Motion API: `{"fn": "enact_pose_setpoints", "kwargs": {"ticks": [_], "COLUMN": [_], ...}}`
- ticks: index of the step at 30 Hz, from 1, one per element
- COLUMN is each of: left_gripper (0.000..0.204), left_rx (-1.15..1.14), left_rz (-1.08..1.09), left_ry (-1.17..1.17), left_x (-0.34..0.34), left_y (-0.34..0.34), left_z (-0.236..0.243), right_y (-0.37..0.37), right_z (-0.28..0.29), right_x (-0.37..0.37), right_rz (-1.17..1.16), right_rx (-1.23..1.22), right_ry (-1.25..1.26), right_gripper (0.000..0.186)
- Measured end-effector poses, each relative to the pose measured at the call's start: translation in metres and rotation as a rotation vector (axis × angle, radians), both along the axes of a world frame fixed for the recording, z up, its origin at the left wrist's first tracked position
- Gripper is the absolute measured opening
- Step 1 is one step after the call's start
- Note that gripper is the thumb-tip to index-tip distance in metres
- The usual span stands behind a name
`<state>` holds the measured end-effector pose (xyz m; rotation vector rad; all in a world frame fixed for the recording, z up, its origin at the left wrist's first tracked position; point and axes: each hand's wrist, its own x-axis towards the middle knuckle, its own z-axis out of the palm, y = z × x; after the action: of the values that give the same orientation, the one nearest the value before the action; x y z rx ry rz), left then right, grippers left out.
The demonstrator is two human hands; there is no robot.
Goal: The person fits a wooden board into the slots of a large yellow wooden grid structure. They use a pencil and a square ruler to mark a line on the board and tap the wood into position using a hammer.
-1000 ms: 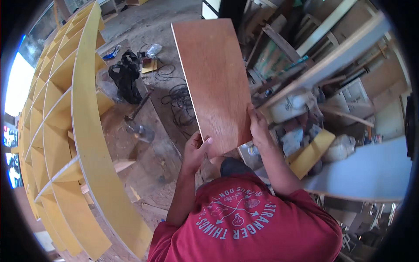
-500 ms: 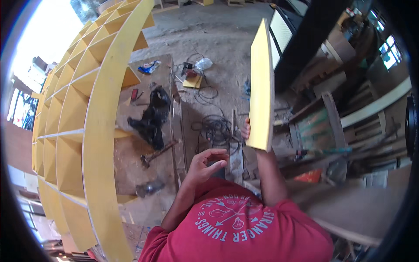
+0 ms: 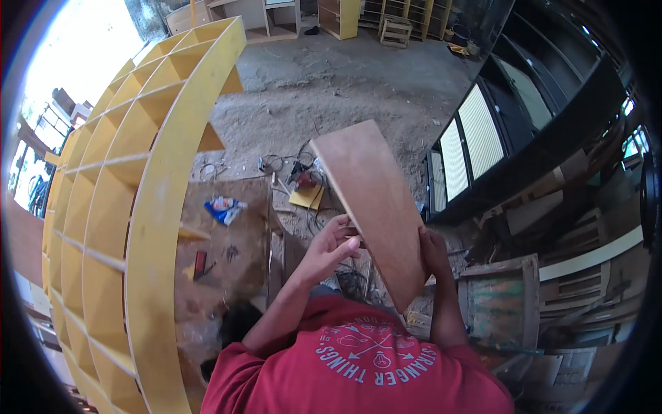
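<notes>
A rectangular wooden board [image 3: 376, 193] with a plain brown face is held tilted in front of my red-shirted chest. My right hand [image 3: 432, 254] grips its right edge, fingers partly hidden by the wood. At the opposite edge, my left hand [image 3: 331, 248] has its curled fingers on the board, the tips partly behind it.
A yellow curved lattice frame [image 3: 165, 159] fills the left, beside a worn plywood panel [image 3: 234, 269] holding a blue packet [image 3: 224, 211]. Ahead lie a yellow offcut [image 3: 305, 196], tools and cables on the floor. A black cabinet [image 3: 510, 131] and stacked wood scraps [image 3: 576, 310] occupy the right.
The board was turned from its brown face to a pale yellow face and back to brown, now slanting the other way. My left hand came off it, then took its edge again.
</notes>
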<state>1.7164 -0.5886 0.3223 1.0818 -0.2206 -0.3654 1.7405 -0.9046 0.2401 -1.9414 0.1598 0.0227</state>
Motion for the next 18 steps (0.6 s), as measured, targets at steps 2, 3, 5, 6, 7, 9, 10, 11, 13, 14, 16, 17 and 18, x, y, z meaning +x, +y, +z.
{"fn": "enact_pose_setpoints", "kwargs": {"ticks": [2,3,5,6,7,9,10,11,13,14,16,17,18], "left_gripper": [0.056,0.052,0.041,0.041,0.037,0.029,0.029,0.027,0.024,0.024,0.022,0.018,0.018], "left_rx": [0.065,0.098,0.113,0.122,0.135,0.149,0.153,0.208,0.335,0.336,0.482,0.492,0.501], "left_rz": [0.039,0.032,0.056,0.069,0.08,0.155,0.173,0.246,0.394,0.426,0.505,0.633,0.668], "left_ry": [0.022,0.056,0.105,0.105,0.082,0.028,0.021,-0.021,-0.086,-0.094,-0.225,-0.214,-0.211], "left_x": [0.059,0.085,0.135,0.156,0.179,0.22,0.244,0.268,0.321,0.351,0.41,0.441,0.466], "left_y": [0.005,0.008,0.011,0.01,0.009,0.008,0.008,0.008,0.008,0.012,0.016,0.01,0.007], "left_z": [0.003,0.006,0.004,0.004,0.003,-0.004,-0.009,-0.014,-0.01,-0.017,-0.031,-0.035,-0.033], "right_y": [-0.005,-0.006,-0.002,-0.005,-0.011,-0.011,-0.012,-0.011,-0.001,0.0,-0.001,0.014,0.035], "right_z": [0.01,0.016,0.033,0.034,0.033,0.021,0.016,0.01,-0.018,-0.041,-0.095,-0.101,-0.094], "right_x": [0.058,0.084,0.13,0.157,0.185,0.246,0.28,0.314,0.383,0.419,0.49,0.525,0.557], "right_rz": [0.023,0.031,-0.015,-0.003,-0.013,-0.002,-0.036,-0.066,-0.099,-0.149,0.064,0.16,0.196], "right_rx": [-0.204,-0.203,-0.228,-0.218,-0.261,-0.285,-0.237,-0.187,-0.055,0.071,0.137,0.331,0.336], "right_ry": [-0.015,-0.014,-0.116,-0.118,-0.157,-0.202,-0.245,-0.288,-0.318,-0.335,-0.223,-0.011,-0.01], "right_gripper": [0.051,0.051,0.052,0.052,0.05,0.048,0.044,0.042,0.044,0.05,0.069,0.069,0.069]}}
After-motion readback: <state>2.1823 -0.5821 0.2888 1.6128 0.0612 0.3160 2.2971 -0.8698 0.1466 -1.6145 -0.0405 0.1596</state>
